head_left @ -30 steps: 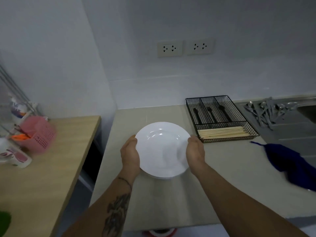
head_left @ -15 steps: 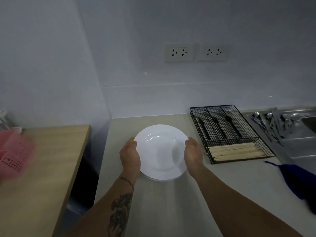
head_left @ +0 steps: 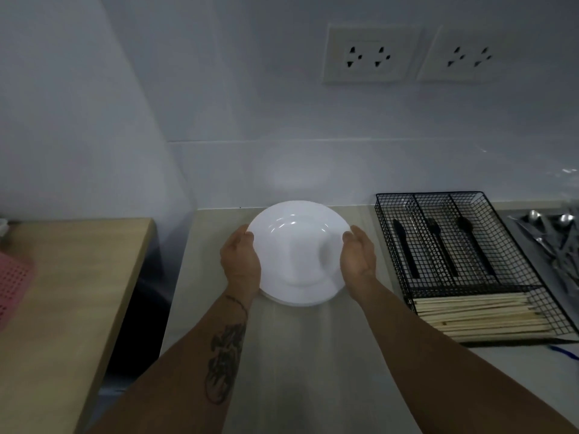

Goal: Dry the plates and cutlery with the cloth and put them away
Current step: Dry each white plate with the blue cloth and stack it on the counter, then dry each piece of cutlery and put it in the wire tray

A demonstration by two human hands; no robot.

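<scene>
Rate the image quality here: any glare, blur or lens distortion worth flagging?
Head view: dim, bluish light; small glare arcs on the white plate; a pale reflection on the wall tile above it; pink basket at the left edge blurred; wide-angle bending skews the wire cutlery tray and sockets.

Bare beige countertop [head_left: 300, 355] is lying open in front of the stack of white round plates [head_left: 297, 255], between the two forearms. The left hand [head_left: 239, 266] and right hand [head_left: 357, 261] are flanking the stack, filling the room at its sides. Behind it, the white tiled wall [head_left: 282, 120] is closing off the far edge. To the right, a black wire cutlery tray [head_left: 463, 261] is standing near the right hand, leaving a narrow strip of counter between. To the left, a dark gap is separating the counter from a light wooden table [head_left: 69, 292].
</scene>
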